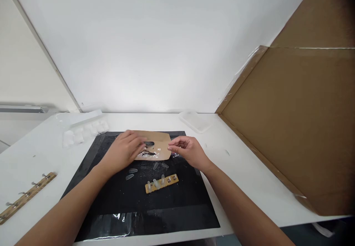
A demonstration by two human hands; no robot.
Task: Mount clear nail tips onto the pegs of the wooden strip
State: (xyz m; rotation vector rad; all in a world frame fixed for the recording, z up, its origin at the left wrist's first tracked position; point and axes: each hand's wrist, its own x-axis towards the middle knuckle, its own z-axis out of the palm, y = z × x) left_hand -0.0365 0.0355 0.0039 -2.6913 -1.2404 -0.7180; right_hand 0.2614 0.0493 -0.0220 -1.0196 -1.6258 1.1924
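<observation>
My left hand [124, 150] reaches over the left part of a brown card [164, 137], fingers stretched out and a little blurred. Near its fingertips lies a dark oval piece [149, 143]. Small white flakes [159, 150] and a black smear are on the card. At the card's right edge, my right hand [190, 150] has thumb and forefinger closed on the rim. Closer to me, clear false nail tips [133, 170] lie loose on the black mat [133, 205]. A wooden nail stand [162, 184] there carries several nail tips on its pegs.
Another wooden stand [27, 196] with metal pegs lies at the left. Cotton-like white pads [85, 131] in clear wrap sit back left. A clear plastic tray [195, 121] is near the white wall. A cardboard panel [291, 120] bounds the right side.
</observation>
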